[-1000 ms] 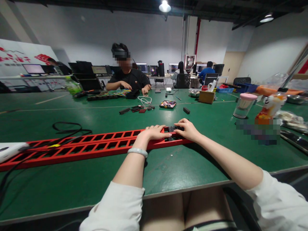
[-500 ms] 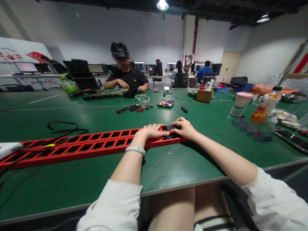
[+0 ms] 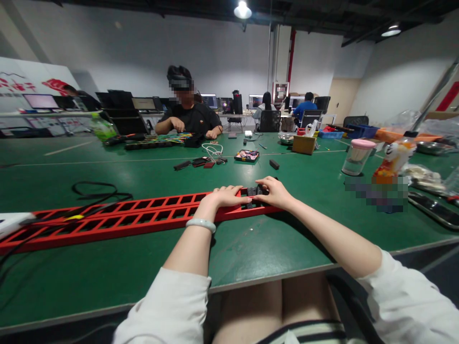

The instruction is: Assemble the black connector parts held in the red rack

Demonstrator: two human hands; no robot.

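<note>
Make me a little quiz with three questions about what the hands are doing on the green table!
1. True or false: both hands rest on the red frame.
2. What small thing sits between the left hand and the right hand? A) black part B) spoon C) ball
3. Fill in: the jar on the green table has a ____ lid.

Key: 1 true; 2 A; 3 pink.

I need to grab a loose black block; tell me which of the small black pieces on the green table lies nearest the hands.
The single black block lying alone just beyond the right hand; the other black pieces sit clustered farther left by the white cable.
</note>
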